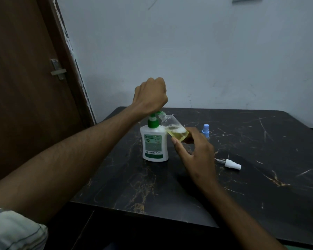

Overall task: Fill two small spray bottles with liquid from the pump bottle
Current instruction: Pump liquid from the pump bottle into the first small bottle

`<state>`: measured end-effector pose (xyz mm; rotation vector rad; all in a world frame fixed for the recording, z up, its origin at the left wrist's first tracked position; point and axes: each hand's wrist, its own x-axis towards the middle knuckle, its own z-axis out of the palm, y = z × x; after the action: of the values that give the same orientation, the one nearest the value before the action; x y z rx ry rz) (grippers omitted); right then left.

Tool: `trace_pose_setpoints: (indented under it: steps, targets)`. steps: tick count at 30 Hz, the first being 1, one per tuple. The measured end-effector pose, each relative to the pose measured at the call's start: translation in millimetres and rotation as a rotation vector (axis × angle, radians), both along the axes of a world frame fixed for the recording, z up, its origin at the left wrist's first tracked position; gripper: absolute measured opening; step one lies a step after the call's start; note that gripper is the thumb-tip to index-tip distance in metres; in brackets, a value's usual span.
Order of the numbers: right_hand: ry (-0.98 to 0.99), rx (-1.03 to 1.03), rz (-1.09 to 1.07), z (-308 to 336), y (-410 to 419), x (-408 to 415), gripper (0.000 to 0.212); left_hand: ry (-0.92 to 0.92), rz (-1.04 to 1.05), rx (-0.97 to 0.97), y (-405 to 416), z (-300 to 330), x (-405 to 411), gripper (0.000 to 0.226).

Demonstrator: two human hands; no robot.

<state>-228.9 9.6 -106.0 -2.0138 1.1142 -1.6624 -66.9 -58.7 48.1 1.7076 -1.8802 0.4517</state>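
Gripped by the right hand [197, 152], the tilted clear spray bottle [173, 128] holds foamy yellow liquid.

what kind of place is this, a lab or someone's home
Most likely a plain room in a home, not a lab: a brown wooden door with a metal latch, a bare painted wall, and a small black marble-patterned table holding a household pump bottle.

Near edge of table [152, 186] open in front of pump bottle [154, 143]. Right side: white sprayer [232, 164] lies loose, blue cap [205, 130] stands behind right hand [197, 156]; bare marble between and beyond them. Left blocked by door [25, 78], wall [188, 51] close behind.
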Motion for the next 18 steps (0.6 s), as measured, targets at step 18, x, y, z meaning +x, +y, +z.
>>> trace_pose_setpoints:
  steps: [18]
  targets:
    - [0.009,0.013,-0.004,-1.8,-2.3,-0.5,0.033,0.027,-0.010,-0.025,-1.3,-6.2,-0.6,0.018]
